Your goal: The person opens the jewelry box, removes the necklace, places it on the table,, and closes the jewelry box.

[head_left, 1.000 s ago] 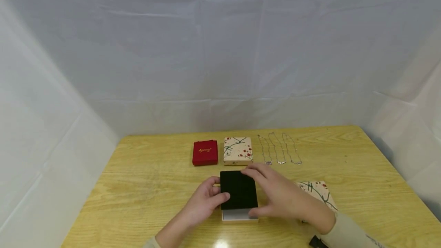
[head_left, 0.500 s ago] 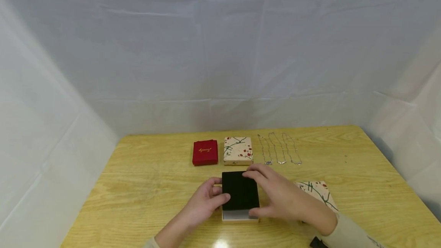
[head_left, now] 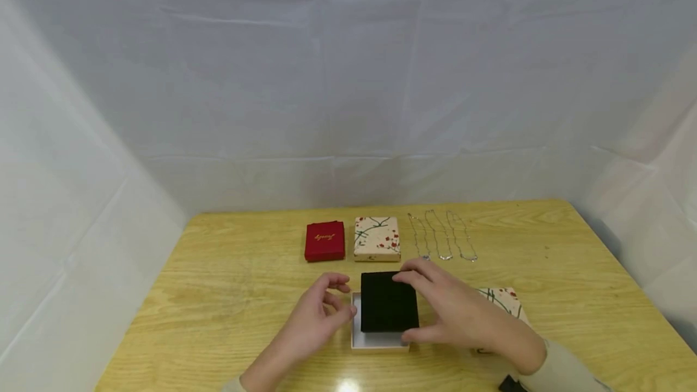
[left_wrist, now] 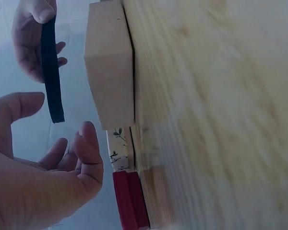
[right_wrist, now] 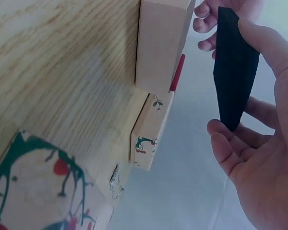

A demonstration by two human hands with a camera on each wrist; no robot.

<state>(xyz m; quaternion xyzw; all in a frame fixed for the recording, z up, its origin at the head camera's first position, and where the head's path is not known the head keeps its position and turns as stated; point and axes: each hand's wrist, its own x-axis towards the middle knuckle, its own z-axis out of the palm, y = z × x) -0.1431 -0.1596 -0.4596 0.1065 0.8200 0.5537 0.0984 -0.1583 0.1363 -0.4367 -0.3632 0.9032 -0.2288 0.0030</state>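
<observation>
My right hand pinches a thin black square pad by its far and near edges. In both wrist views the pad hangs clear above a pale open box base, overlapping much of it in the head view. Part of the white inside shows at the left and front. My left hand is at the left of the base, fingers loosely bent and holding nothing. A gap shows between its fingertips and the pad in the left wrist view. Under my right forearm lies a flower-patterned box lid, partly covered.
Behind the base stand a red box with gold lettering and a flower-patterned box. Three silver necklaces lie side by side at the back right. A small black object shows beside the right sleeve.
The black pad has risen off the base and shifted right with my right hand. My left hand has let go of it, staying at the left side.
</observation>
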